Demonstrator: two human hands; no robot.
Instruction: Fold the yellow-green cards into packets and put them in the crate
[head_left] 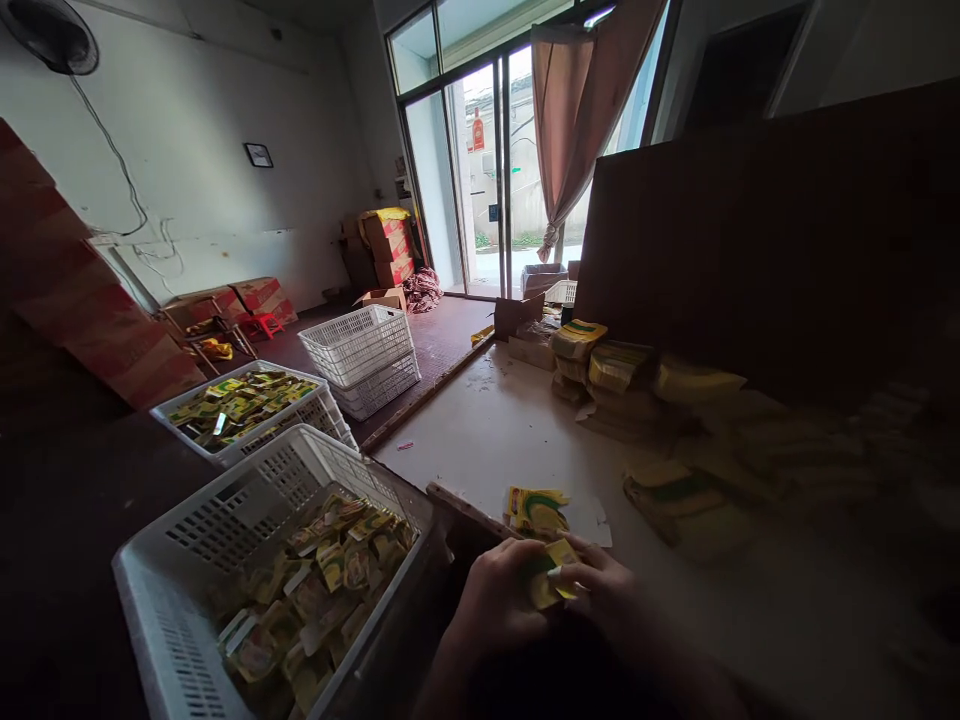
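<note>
My left hand (504, 592) and my right hand (606, 590) are close together at the near edge of the table, both closed on a small yellow printed packet (546, 588). Fingers of the right hand lie over the packet's right side, while the left hand curls around its other side. Just beyond my hands, a few flat yellow-and-green printed pieces (536, 508) lie on the white tabletop (487, 420). To the left of my hands stands a white plastic basket (225, 510) partly filled with loose yellow packets (330, 580).
Bundled stacks of yellow printed pieces (619, 368) line the table's right side, fading into shadow. Another basket of packets (247, 400) and stacked white crates (360, 350) stand on the floor at left. Red cartons (262, 297) sit by the wall. A raised wooden strip (427, 395) edges the table.
</note>
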